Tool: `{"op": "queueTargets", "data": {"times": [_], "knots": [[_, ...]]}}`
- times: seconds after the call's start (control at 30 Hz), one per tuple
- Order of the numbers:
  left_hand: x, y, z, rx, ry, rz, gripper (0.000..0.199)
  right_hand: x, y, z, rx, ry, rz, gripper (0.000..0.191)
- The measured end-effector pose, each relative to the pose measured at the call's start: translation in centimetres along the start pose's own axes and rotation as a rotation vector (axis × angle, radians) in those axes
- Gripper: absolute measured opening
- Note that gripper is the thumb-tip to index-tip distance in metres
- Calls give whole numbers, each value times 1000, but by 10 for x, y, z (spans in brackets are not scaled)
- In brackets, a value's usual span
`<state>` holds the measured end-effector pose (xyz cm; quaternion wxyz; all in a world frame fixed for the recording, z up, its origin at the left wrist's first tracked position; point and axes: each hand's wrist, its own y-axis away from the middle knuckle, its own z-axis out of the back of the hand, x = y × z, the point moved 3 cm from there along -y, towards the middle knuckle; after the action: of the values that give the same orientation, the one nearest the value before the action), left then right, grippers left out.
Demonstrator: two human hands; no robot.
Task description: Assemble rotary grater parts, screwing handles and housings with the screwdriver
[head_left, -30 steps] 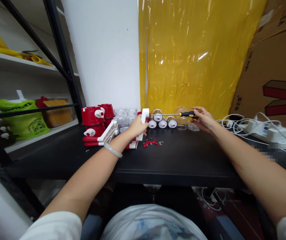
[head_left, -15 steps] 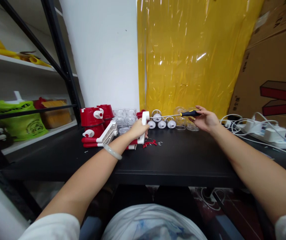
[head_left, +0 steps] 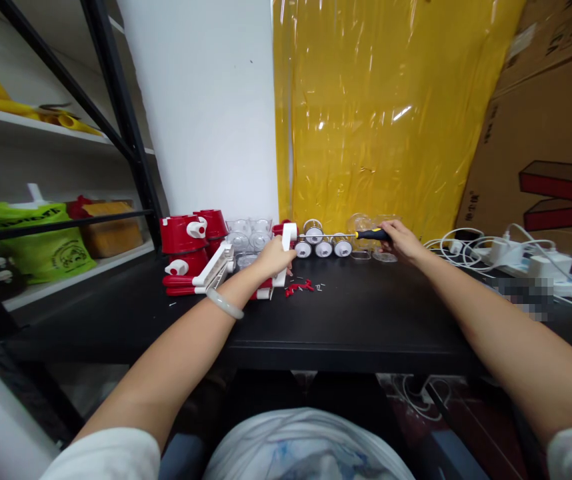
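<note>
I see the right hand (head_left: 400, 241) with fingers wrapped round the screwdriver (head_left: 370, 235), which points leftward, nearly level above the worktop (head_left: 366, 307), at the white part (head_left: 289, 233) clasped by the left hand (head_left: 272, 259).

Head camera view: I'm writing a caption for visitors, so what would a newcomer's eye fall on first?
Probably the shiny yellow sheet hanging behind the black table. Next might come the screwdriver in the right hand, pointing across at the white plastic piece in the left hand. The stacked red containers also stand out, at the table's left rear.
</note>
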<state>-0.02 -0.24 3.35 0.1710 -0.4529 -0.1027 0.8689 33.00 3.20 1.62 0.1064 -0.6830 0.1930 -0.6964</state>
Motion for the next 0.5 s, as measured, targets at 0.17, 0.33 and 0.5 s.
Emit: {"op": "queueTargets", "data": {"times": [0.17,0.33,0.5], "knots": [[-1,-1,0,4,28,-1,12,8,6,-4,32,-149,-46,48],[2,-2,-1,29,17,15,11,13,10,-4,71,-247,-70,41],[6,-2,-3,50,12,46,21,7,1,0,-29,-114,-39,21]]}}
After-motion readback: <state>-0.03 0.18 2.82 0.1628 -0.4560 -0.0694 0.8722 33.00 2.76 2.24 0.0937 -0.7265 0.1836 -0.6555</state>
